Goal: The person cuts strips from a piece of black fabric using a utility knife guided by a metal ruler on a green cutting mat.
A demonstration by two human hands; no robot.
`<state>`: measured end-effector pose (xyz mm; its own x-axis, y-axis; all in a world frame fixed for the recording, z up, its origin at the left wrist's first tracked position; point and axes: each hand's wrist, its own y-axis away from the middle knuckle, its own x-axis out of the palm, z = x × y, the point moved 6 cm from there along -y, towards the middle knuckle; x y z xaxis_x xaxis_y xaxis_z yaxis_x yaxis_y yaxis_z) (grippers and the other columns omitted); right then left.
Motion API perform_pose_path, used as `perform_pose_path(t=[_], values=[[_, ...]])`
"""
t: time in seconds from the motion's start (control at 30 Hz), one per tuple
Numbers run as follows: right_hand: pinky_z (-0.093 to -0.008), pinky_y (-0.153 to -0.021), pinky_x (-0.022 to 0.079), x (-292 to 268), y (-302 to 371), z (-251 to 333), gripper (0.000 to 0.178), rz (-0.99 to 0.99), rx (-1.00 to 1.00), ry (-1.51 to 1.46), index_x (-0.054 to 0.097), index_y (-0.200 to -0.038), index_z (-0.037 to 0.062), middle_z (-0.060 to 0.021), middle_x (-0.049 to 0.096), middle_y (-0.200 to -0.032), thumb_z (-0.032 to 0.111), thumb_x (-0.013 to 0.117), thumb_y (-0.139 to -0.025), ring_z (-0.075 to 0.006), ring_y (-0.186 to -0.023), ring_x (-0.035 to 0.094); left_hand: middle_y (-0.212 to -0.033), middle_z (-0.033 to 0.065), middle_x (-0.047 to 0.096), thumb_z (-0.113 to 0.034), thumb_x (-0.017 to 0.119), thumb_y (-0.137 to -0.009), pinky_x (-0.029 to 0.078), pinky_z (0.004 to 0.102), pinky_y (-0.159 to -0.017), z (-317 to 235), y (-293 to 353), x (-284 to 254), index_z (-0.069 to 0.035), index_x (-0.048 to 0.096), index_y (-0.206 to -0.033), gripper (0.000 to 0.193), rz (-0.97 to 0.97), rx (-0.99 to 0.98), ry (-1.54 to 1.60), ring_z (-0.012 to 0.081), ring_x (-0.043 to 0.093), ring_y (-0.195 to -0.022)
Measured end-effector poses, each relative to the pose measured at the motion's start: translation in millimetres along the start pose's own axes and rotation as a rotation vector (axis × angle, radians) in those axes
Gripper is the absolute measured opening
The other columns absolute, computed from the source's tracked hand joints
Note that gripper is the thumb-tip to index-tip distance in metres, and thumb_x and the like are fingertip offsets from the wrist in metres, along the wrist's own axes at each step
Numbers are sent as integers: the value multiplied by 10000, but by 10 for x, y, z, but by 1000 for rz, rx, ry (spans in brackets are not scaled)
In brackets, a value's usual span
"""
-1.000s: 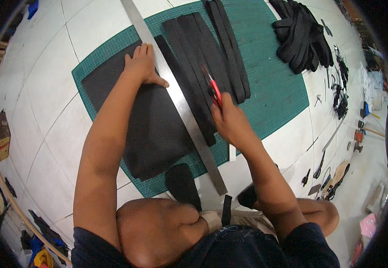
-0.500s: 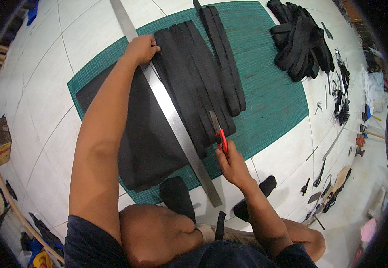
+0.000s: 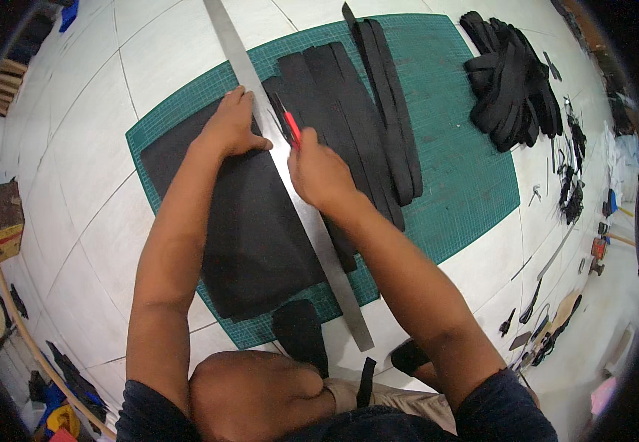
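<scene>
White tiled floor (image 3: 474,265), green cutting mat (image 3: 452,147) on top, black fabric panel (image 3: 249,221) on mat, mostly left of 1 steel ruler (image 3: 312,221). Pressing ruler and panel with left hand (image 3: 232,127), fingers spread, grasping nothing. Holding red utility knife (image 3: 291,127) in right hand (image 3: 322,171), grip wrapped tight, at ruler's right edge beside black strips (image 3: 334,96). Probably starting a strip cut; calls for firm ruler pressure, knife tight to edge, left thumb clear. Versus 0.5 s ago: knife up from strips' lower end, left fingers now uncurled.
</scene>
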<state>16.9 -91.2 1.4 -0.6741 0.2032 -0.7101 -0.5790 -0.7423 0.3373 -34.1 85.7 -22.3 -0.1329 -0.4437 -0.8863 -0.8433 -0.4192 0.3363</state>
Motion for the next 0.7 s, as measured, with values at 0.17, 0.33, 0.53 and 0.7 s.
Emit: perform_pose_path(t=[0.17, 0.33, 0.53, 0.7], values=[[-536, -915, 511, 161, -455, 362, 297, 84, 10, 114, 430, -1149, -23, -315, 662, -1080, 210, 478, -971, -473, -1027, 657, -1584, 260, 251, -309, 934, -601, 305, 444, -1201, 116, -12, 101, 51, 308, -1476, 1134, -25, -3, 0, 417, 247, -1477], [-530, -937, 504, 205, -607, 340, 303, 43, 72, 116, 430, -1161, -27, -317, 655, -1114, 170, 515, -948, -469, -1066, 648, -1572, 258, 275, -282, 925, -609, 320, 442, -1196, 135, -41, 125, 33, 340, -1451, 1072, -73, 40, -20, 423, 271, -1465], [-521, -967, 491, 199, -653, 360, 362, 78, 70, 161, 436, -1190, -28, -313, 654, -1136, 168, 568, -916, -463, -1094, 641, -1573, 254, 277, -282, 928, -604, 336, 459, -1184, 148, -42, 129, 15, 367, -1423, 1036, -50, 5, -32, 419, 272, -1465], [-516, -967, 491, 100, -703, 401, 355, 72, 62, 170, 480, -1176, -32, -309, 661, -1131, 173, 587, -907, -441, -1108, 644, -1588, 238, 255, -323, 946, -586, 344, 474, -1178, 146, -81, 152, 8, 350, -1434, 1088, -23, -5, -57, 413, 264, -1470]])
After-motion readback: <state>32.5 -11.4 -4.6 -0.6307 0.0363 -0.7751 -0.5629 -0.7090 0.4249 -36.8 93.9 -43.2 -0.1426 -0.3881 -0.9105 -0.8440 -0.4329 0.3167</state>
